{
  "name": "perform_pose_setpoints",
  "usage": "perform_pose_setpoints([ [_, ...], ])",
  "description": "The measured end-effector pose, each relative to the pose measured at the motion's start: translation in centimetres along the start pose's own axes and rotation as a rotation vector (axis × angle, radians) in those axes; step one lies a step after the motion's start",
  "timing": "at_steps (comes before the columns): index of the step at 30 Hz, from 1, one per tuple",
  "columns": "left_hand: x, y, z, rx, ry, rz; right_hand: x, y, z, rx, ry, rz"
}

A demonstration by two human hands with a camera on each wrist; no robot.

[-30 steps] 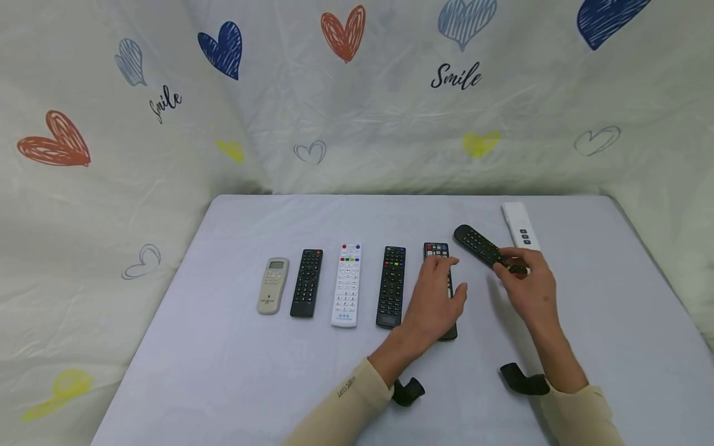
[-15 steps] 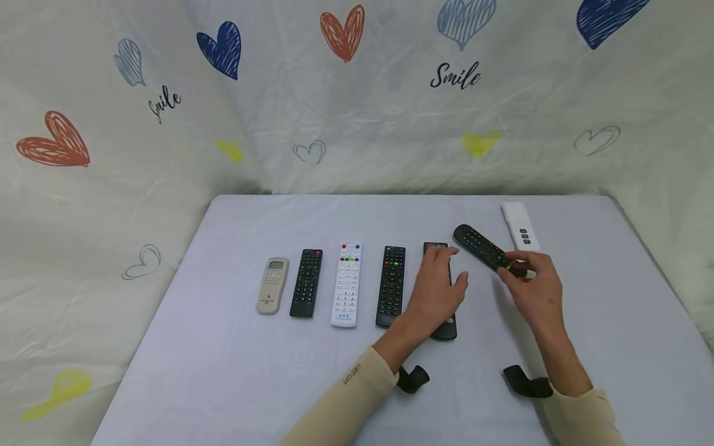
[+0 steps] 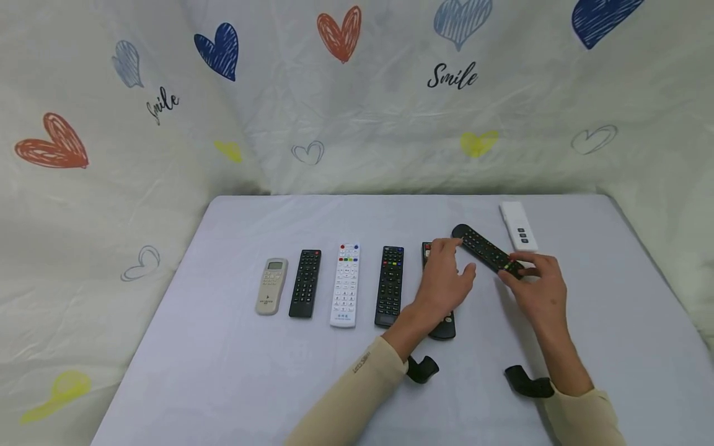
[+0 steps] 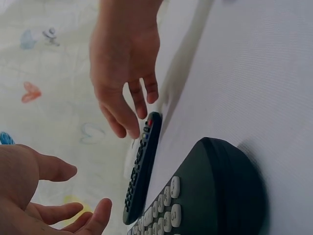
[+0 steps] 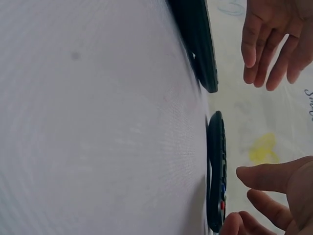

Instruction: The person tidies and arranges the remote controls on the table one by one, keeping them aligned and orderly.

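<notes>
A slim black remote control [image 3: 484,248] lies slantwise on the table, its coloured buttons at the near right end. Over that end hovers my right hand [image 3: 538,291], fingers parted; in the right wrist view, its thumb stands apart from the remote. My left hand [image 3: 443,279] is held above another black remote control [image 3: 443,328], which it partly hides, with its fingertips near the slanted remote's far end. Both fingers and thumb of the left hand are spread in the left wrist view, with nothing between them.
Left of my hands stand a black remote [image 3: 389,285], a white remote [image 3: 345,285], a smaller black remote [image 3: 305,285] and a beige remote [image 3: 271,286] in a row. Another white remote [image 3: 519,226] lies behind my right hand. A heart-printed cloth [image 3: 379,124] hangs behind the table.
My right hand has loosened from the black remote's near end and shifted slightly right. That end has lowered towards the table. My left hand has moved right and away, towards the remote's far end.
</notes>
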State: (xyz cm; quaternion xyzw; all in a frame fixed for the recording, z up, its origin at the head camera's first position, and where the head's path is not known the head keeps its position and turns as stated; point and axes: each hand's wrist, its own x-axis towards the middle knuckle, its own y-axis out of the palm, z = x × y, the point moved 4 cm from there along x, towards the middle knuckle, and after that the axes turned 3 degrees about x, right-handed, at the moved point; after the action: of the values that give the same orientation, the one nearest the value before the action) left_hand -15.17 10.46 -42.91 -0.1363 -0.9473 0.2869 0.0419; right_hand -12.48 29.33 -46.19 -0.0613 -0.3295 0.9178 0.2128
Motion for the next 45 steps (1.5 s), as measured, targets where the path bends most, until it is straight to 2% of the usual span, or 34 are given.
perform_pose_setpoints([
  [7, 0.4, 0.3, 0.3, -0.017, -0.023, 0.021, 0.0, 0.0, -0.3, 0.005, 0.039, 0.023],
  [14, 0.8, 0.7, 0.0, -0.026, -0.014, 0.025, 0.0, -0.4, -0.6, 0.018, 0.022, 0.009],
  [22, 1.2, 1.1, -0.4, 0.007, -0.006, 0.01, 0.1, -0.6, -0.9, -0.023, 0.003, 0.021],
  [27, 1.6, 1.3, -0.6, 0.021, -0.01, 0.012, 0.2, -0.6, -1.0, -0.034, 0.004, 0.06],
  [34, 2.2, 1.4, -0.6, -0.022, -0.026, 0.019, 0.3, -0.6, -1.1, -0.023, 0.019, 0.117],
  [45, 3.1, 1.8, -0.1, -0.069, -0.087, 0.032, 0.5, -0.7, -1.2, -0.053, -0.011, 0.135],
])
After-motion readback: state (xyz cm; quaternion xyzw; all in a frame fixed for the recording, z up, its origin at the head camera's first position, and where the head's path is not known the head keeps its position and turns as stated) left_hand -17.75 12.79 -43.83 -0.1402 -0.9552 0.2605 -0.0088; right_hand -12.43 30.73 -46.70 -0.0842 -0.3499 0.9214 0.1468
